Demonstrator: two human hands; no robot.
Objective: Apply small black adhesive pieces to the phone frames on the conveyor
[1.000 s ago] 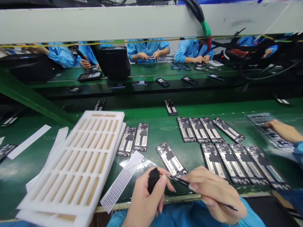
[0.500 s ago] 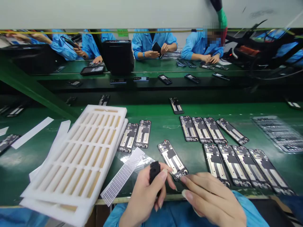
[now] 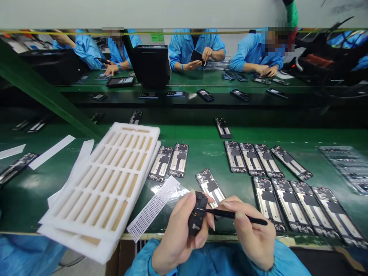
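Note:
My left hand grips a small black plastic phone part between thumb and fingers, tilted towards me over the bench edge. In my right hand are black tweezers, pinched near the middle; their tips meet the face of the black part. Just behind both hands lies an opened phone body, its lower end partly hidden by my fingers. A white sheet with rows of small dark dots lies left of my left hand, partly over a clear film.
White foam trays with slots are stacked at left, overhanging the front edge. Several opened phone bodies stand in rows at right, two more beside the trays. A clear plastic tray lies far right. Co-workers in blue sit opposite.
My right hand has turned and lifted, bringing the tweezers into view against the black part. My left hand has rotated the part to face me. The view has shifted slightly left.

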